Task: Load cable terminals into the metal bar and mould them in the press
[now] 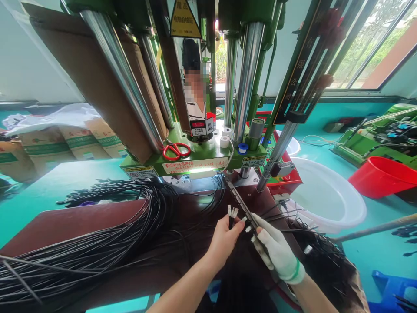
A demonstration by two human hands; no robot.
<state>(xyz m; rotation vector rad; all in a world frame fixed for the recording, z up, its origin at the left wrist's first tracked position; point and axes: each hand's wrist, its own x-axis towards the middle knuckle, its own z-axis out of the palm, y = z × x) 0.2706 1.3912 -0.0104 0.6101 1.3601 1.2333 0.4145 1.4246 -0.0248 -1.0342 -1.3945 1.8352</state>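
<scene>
My bare left hand (224, 239) is closed around several black cable ends with silvery plugs (233, 212), which stick up above its fingers. Close beside it, my right hand (276, 248), in a white glove with a green cuff, grips a long narrow metal mold bar (239, 199). The bar slants from the press base down towards me. Small pale connectors (249, 229) sit along its near part, between the two hands. The glove and bar hide some of the right fingers.
A green press (195, 161) with chrome columns stands ahead, red scissors (176, 151) on its ledge. Bundled black cables (130, 230) cover the left of the brown table. To the right are a white tub (355, 213), a red bucket (384, 176) and piled cables (325, 252).
</scene>
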